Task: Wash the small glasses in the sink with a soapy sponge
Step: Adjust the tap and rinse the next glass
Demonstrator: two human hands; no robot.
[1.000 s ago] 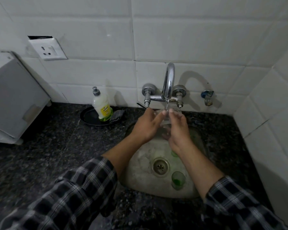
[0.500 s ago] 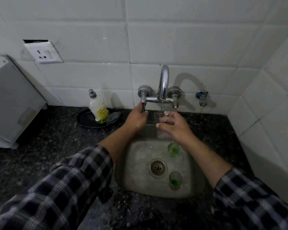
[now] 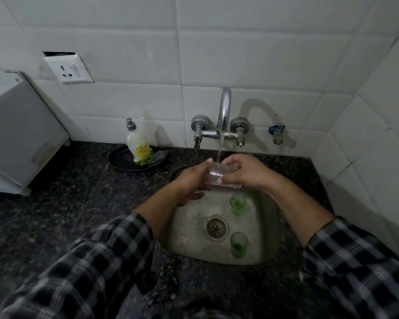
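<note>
Holding a clear glass (image 3: 214, 174) directly beneath the tap (image 3: 225, 107), the left hand (image 3: 189, 181) and right hand (image 3: 248, 171) each have their fingers curled round it, one from either side; both grips are closed on the glass. A stream of water (image 3: 219, 149) falls from the tap's spout and meets the glass; the glass is small, colourless, transparent and wet, and its outline is hard to follow between the fingers. Below the tap, in the sink (image 3: 187, 240), two more small glasses stand upright: the first green glass (image 3: 237, 202), closer to the tap, and the second green glass (image 3: 239, 244), farther from it; each is cloudy, with green residue at the bottom. Left of the tap, a soap bottle (image 3: 139, 143) and a dark scouring pad (image 3: 158, 156) rest on a black plate (image 3: 120, 160).
</note>
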